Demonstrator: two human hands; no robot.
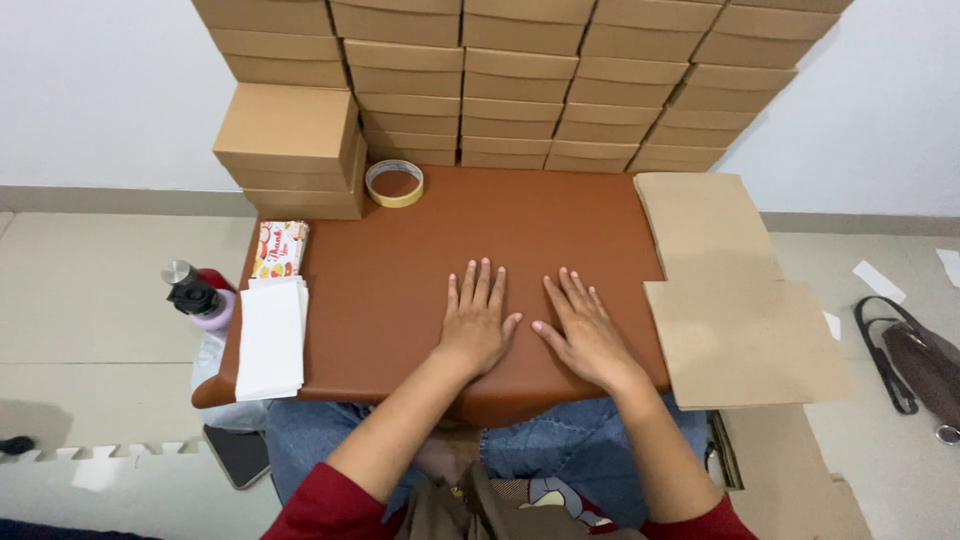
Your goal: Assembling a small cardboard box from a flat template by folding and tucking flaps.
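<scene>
My left hand (476,318) and my right hand (584,328) both lie flat, palms down and fingers spread, on a brown padded board (400,270) across my lap. Neither hand holds anything. They rest side by side near the board's front edge, a small gap between them. A stack of flat unfolded cardboard sheets (735,290) lies just to the right of my right hand, hanging over the board's right edge.
Folded brown cardboard boxes (520,80) are stacked against the wall behind the board, with a shorter stack (292,145) at the back left. A tape roll (394,183), a printed card pack (280,249) and white paper sheets (271,338) lie at left. A bottle (198,293) and a bag (925,365) stand on the floor.
</scene>
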